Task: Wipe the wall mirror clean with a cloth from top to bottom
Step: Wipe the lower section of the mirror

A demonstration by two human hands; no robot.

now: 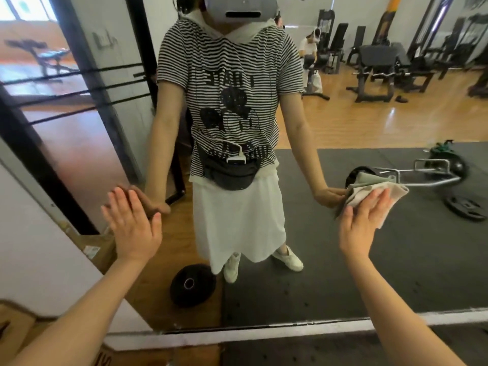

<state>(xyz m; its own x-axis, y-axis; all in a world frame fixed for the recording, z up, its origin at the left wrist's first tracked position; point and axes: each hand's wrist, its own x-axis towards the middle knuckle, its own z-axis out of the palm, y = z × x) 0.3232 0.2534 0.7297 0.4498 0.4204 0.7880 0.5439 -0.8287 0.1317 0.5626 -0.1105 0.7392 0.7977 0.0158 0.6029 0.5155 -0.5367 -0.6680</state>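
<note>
The wall mirror point(330, 233) fills most of the view and reflects a person in a striped shirt and white skirt. My right hand point(363, 223) presses a folded pale cloth point(375, 195) flat against the glass at lower right, fingers straight. My left hand point(132, 225) rests flat on the mirror near its left edge, fingers spread and straight, meeting its own reflection. Both forearms reach up from the bottom of the frame.
The mirror's bottom frame point(264, 332) runs along the floor. A white wall point(34, 247) and cardboard boxes point(97, 249) stand at left. Reflected in the glass are a black weight plate point(191, 285), a barbell frame point(422, 173), dark floor mats and gym benches.
</note>
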